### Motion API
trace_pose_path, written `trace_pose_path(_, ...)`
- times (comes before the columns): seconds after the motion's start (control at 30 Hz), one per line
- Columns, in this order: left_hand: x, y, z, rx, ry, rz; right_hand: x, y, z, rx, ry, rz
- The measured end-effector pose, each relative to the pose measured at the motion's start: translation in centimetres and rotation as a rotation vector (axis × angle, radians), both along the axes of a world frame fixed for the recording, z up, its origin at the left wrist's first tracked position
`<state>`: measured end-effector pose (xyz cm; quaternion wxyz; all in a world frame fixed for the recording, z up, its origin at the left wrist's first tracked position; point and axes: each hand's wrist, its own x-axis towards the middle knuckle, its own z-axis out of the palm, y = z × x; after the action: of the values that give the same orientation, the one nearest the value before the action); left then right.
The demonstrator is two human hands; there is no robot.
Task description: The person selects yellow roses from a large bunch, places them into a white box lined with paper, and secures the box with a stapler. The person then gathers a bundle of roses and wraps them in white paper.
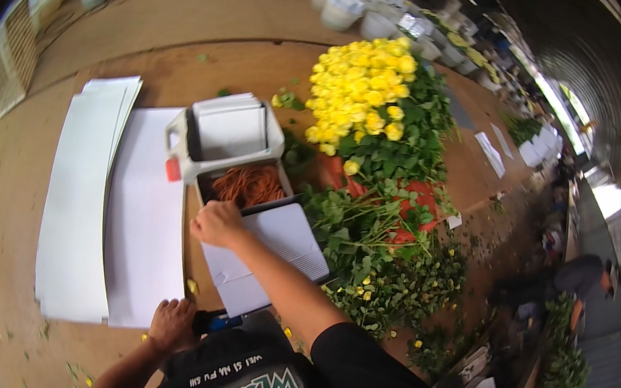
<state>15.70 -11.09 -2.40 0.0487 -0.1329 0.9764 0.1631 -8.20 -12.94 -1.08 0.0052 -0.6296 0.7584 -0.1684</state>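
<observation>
My right hand (219, 223) is at the near edge of an open box of brown rubber bands (249, 185), above a stack of white corrugated sheets (277, 250); its fingertips are hidden, so any hold is unclear. My left hand (172, 323) rests at the near corner of a large white paper sheet (148, 217), close to a dark and blue object (220, 323) by my shirt; its grip cannot be made out. Beyond the bands stands a cut-open white plastic jug (235, 133) filled with white cards. Yellow roses (360, 89) with leafy stems lie piled to its right.
Narrower white sheets (81, 200) overlap the large sheet at left. Loose stems and leaves (392, 292) cover the table's right part, over red material (418, 208). White buckets (342, 10) stand beyond the table. A person in dark clothes (577, 279) bends at far right, near green foliage.
</observation>
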Motion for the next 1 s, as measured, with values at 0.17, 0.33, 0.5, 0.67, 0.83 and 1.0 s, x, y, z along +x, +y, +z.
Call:
trace_pose_path(0.17,-0.9,-0.9,0.4,0.022,0.07,-0.041,-0.1,0.3,-0.5,-0.117,-0.035,0.03)
trace_pose_path(0.33,0.5,-1.5,0.0,0.048,0.234,-0.148,0.1,0.4,-0.3,-0.134,-0.052,0.002)
trace_pose_path(0.5,4.1,-2.8,0.3,0.011,0.441,0.028,-0.2,0.7,0.8,-0.473,-0.457,0.038)
trace_pose_path(0.67,1.8,-3.7,2.8,0.858,0.785,0.84,2.8,4.2,2.9,-0.233,-1.204,0.186)
trace_pose_path(0.83,-7.5,0.4,8.1,1.139,0.94,0.599,6.4,7.7,4.8,-0.312,-1.475,0.291)
trace_pose_path(1.0,-13.1,2.3,12.2,1.224,0.651,0.351,0.2,15.0,5.8,-0.33,-1.33,0.046)
